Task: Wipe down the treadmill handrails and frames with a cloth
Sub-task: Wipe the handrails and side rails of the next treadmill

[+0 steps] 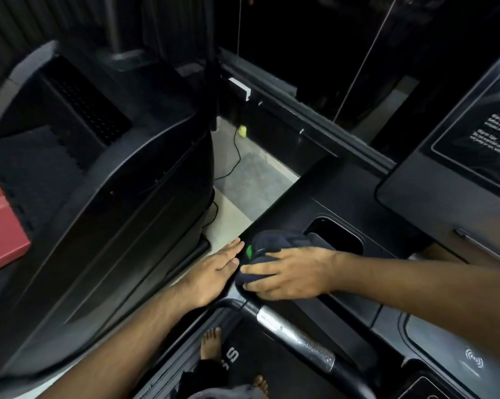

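Observation:
A dark navy cloth with a small green tag lies bunched on the left corner of the black treadmill console frame. My right hand grips the cloth from above, fingers curled over its near edge. My left hand lies flat with straight fingers against the console's left outer edge, right beside the cloth. Just below my right hand, a handrail with a silver sensor grip runs toward the lower right.
A second black treadmill stands close on the left, with a strip of pale floor and a cable between. A cup-holder recess opens behind the cloth. The console screen is at right. My bare feet stand on the belt.

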The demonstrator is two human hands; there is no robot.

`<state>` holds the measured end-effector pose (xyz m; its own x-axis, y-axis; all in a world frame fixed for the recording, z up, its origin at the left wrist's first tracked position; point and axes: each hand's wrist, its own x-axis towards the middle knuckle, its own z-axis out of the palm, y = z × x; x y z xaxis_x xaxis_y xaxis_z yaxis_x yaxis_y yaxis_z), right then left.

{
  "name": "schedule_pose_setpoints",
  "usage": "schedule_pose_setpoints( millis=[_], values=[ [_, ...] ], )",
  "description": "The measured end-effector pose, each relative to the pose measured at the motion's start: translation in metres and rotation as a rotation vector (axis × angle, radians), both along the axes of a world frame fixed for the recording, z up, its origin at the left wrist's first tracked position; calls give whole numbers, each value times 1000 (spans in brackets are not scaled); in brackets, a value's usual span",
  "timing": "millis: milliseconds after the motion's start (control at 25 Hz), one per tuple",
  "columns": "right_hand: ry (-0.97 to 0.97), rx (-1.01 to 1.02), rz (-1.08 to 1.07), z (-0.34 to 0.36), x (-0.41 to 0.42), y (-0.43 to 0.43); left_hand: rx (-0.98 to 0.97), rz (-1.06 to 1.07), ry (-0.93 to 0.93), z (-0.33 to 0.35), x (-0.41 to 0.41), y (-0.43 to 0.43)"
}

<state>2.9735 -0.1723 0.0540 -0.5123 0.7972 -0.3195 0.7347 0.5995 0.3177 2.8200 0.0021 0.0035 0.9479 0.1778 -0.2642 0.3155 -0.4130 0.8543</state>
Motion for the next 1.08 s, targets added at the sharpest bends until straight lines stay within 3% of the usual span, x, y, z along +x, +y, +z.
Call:
schedule_pose_setpoints(
  millis=[80, 360, 640, 720, 880, 960, 1080],
  values=[
    [-15, 6, -27, -1, 5, 3, 16, -5, 6, 3, 2, 0],
    [48, -213, -758, 15, -17, -43, 32, 16, 21, 2, 1, -8],
    [-25, -252, -830, 49, -57, -66, 138, 6, 76, 6, -22, -16],
    [101, -203, -1021, 57, -69, -53, 167, 22, 79, 8, -30, -19],
    [599, -92, -1500, 68, -82, -24, 180, 31, 76, 8, -42, -23],
    [654, -65, -1560, 63, -102, -13, 193, 23, 73, 7, -45, -21],
    [508, 0, -1612, 48, -145, 4, 186, -2, 73, 6, -47, -14]
  ],
)
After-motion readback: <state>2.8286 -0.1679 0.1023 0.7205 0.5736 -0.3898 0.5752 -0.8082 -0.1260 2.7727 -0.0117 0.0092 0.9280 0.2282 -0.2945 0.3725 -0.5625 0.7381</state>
